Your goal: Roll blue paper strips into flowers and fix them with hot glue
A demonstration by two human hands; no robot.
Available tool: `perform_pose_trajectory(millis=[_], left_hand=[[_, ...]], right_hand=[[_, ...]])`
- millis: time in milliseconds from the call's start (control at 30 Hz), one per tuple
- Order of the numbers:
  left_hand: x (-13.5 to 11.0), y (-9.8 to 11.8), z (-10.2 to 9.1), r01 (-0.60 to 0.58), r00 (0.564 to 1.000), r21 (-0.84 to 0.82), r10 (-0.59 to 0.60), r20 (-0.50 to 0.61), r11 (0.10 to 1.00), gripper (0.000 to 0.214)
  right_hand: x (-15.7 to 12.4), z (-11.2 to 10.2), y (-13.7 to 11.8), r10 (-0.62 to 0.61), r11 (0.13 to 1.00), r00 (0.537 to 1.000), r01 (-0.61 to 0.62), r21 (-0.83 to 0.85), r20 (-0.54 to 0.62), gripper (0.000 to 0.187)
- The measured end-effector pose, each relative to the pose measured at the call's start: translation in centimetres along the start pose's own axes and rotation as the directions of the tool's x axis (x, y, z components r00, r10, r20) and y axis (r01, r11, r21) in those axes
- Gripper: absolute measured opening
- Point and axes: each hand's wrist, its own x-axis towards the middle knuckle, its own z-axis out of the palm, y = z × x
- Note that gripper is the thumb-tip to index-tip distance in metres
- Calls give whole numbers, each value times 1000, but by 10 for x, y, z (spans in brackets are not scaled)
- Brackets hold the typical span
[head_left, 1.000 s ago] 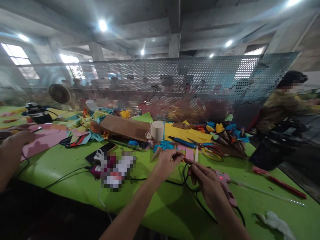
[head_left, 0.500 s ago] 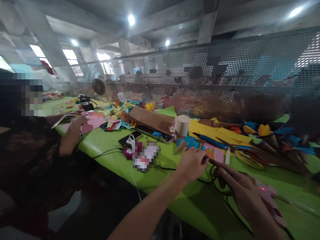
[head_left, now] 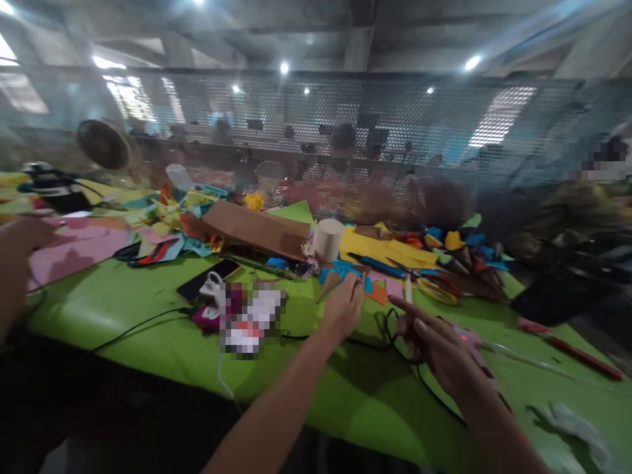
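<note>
My left hand [head_left: 342,308] reaches over the table to the small paper pieces. Its fingers are bent together beside a blue paper piece [head_left: 340,268] and a brown paper piece [head_left: 330,284]; what they hold, if anything, is too small to make out. My right hand [head_left: 439,345] hovers to the right with its index finger stretched out, and nothing shows in its grip. Partly hidden behind it lies a pink glue gun [head_left: 467,337] with a red light and a clear glue stick at its back. An orange paper piece [head_left: 378,294] lies between the hands.
Black cable loops cross the green table [head_left: 162,309]. A phone [head_left: 254,319] and a purple power adapter [head_left: 207,317] lie left. A cream roll [head_left: 328,240], brown cardboard [head_left: 257,230], yellow-handled scissors [head_left: 437,291] and paper scraps line the back. Another person's arm [head_left: 17,263] is at far left.
My view has turned right. My left hand has moved away from my right hand's fingertip to the small paper pieces. My right hand stays beside the glue gun.
</note>
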Motion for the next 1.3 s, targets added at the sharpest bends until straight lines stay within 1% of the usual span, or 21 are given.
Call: perform_pose_trajectory(millis=[67, 133, 233, 300, 367, 500, 633, 700, 800, 867, 933, 1133, 1300], left_hand=[[-1, 1, 2, 8, 999, -95, -4, 44, 995, 25], [-2, 3, 7, 6, 994, -147, 11, 112, 989, 26], [-2, 5, 14, 20, 980, -230, 26, 197, 973, 19], [-2, 4, 17, 28, 975, -274, 34, 220, 961, 15], [-1, 3, 18, 15, 975, -282, 49, 218, 959, 14], [0, 1, 19, -25, 974, -232, 76, 213, 972, 14], [1, 0, 19, -71, 974, -171, 106, 202, 983, 13], [1, -2, 19, -118, 973, -105, 136, 184, 987, 12], [2, -4, 19, -192, 970, 44, 183, 158, 980, 12], [1, -4, 19, -224, 968, 131, 205, 145, 966, 12], [1, -3, 18, -238, 966, 175, 215, 141, 956, 11], [-3, 0, 11, -268, 960, 205, 242, 144, 941, 12], [-4, 2, 8, -257, 956, 164, 225, 190, 953, 15]], right_hand=[[1, -3, 3, -10, 1000, 1000, 10, 13, 9, 51], [2, -7, 6, -33, 999, 999, 33, 18, 7, 54], [3, -9, 8, -37, 997, 999, 37, 62, -4, 54], [3, -9, 8, -25, 996, 1000, 25, 91, 0, 52], [3, -8, 8, -27, 994, 999, 24, 109, 25, 50], [1, -6, 8, -51, 988, 997, 41, 152, 65, 50], [-1, -4, 7, -31, 988, 997, 19, 155, 77, 49], [-2, -2, 4, -13, 990, 996, 1, 142, 85, 49], [-4, 0, 1, -7, 994, 995, -4, 109, 102, 50], [-5, 1, 0, -15, 997, 994, 7, 77, 106, 52], [-5, 2, 0, -19, 998, 993, 13, 56, 113, 53], [-4, 1, 3, -16, 999, 993, 11, 42, 116, 52], [-4, 0, 5, -5, 1000, 995, 2, 24, 99, 47]])
